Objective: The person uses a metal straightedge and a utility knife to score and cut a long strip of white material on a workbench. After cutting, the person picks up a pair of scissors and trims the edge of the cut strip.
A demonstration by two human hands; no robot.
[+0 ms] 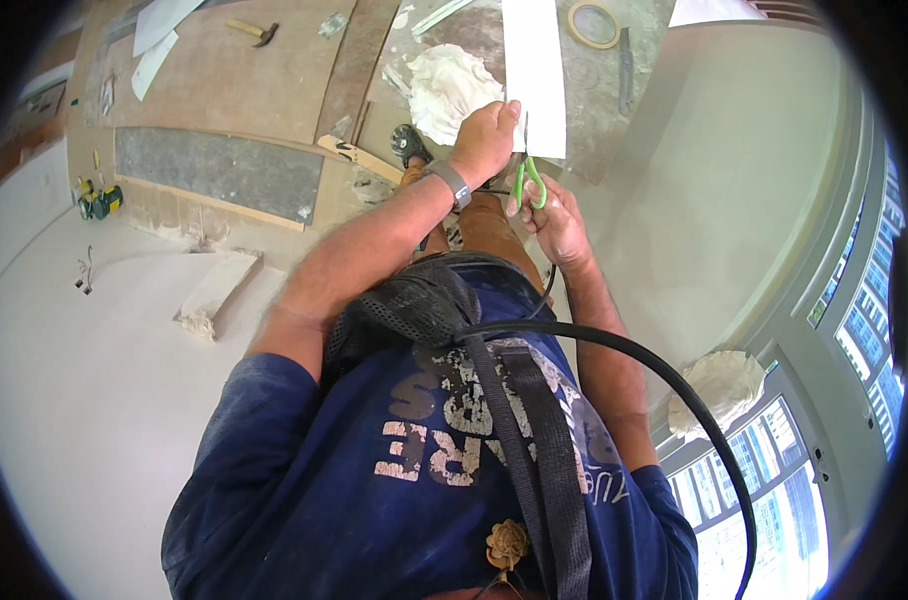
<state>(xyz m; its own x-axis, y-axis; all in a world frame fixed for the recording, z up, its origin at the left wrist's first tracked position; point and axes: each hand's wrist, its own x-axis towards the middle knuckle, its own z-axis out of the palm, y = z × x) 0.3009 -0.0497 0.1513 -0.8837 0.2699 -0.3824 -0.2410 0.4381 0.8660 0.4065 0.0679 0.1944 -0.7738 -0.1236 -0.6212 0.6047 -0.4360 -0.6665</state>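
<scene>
A long white strip (536,60), paper-like and flat, runs from the top of the view down to my hands. Closed on the lower left edge of it is my left hand (486,140), with the thumb on top. My right hand (556,225) grips a pair of scissors (532,188) by the green handles. The scissor blades point away from me and overlap the strip's near end, just right of my left thumb. How far apart the blades are is hard to make out.
Left of the strip lies a crumpled white bundle (452,92). A tape roll (594,25) is at upper right, a hammer (254,32) on the brown board (224,85) at upper left. Green power tools (99,202) stand far left. A black cable (664,375) crosses by my right arm, near windows (754,450).
</scene>
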